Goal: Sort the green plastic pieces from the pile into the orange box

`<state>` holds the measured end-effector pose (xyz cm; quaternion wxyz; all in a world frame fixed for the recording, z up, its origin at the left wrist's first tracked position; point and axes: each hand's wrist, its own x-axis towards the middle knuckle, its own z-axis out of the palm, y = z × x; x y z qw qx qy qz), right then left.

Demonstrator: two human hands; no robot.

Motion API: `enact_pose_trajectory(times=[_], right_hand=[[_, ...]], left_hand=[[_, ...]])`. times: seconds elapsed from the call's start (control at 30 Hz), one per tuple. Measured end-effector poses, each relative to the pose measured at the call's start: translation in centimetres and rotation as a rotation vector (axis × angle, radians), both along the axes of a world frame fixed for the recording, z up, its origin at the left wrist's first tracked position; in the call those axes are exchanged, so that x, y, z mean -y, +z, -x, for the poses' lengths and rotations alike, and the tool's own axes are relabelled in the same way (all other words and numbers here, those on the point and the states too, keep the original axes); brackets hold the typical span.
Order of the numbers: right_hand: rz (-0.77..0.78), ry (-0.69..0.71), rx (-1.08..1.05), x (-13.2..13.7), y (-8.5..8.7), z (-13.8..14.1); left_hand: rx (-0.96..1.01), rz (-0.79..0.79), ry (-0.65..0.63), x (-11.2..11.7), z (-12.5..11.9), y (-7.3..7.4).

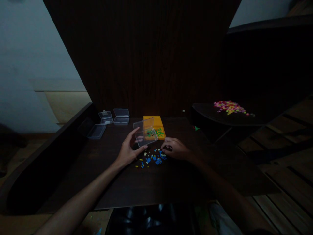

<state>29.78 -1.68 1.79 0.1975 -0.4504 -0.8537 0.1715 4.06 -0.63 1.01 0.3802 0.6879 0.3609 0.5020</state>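
My left hand (129, 148) grips a clear plastic box (144, 138) with its lid raised, tilted above the dark desk. Some small pieces show in or through the box. Below it lies a loose pile of small blue and yellow pieces (156, 159). My right hand (174, 148) hovers at the pile's right edge, its fingers curled and pinched together; whether a piece is between them is too small to make out. Just behind both hands sits an open yellow box (152, 119) with green pieces (159, 132) in it.
Clear plastic boxes stand open at the back left: a small one (106, 117), another (121, 117) and a flatter one (96, 131). A heap of pink, yellow and red pieces (230, 107) lies on a raised shelf (207, 114) at right. A dark panel (146, 58) rises behind.
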Motion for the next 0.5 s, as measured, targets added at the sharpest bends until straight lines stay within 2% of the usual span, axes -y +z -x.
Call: enact_pose_trajectory(times=[0.13,0.5], right_hand=[[0.01,-0.005,0.046,-0.04,-0.19,0.17],[0.016,-0.014,0.055,-0.38,-0.61,0.09]], left_hand=[[0.082,0.07,-0.054,0.04,-0.3,-0.02],[0.109,0.154,-0.13,-0.01,-0.21,-0.23]])
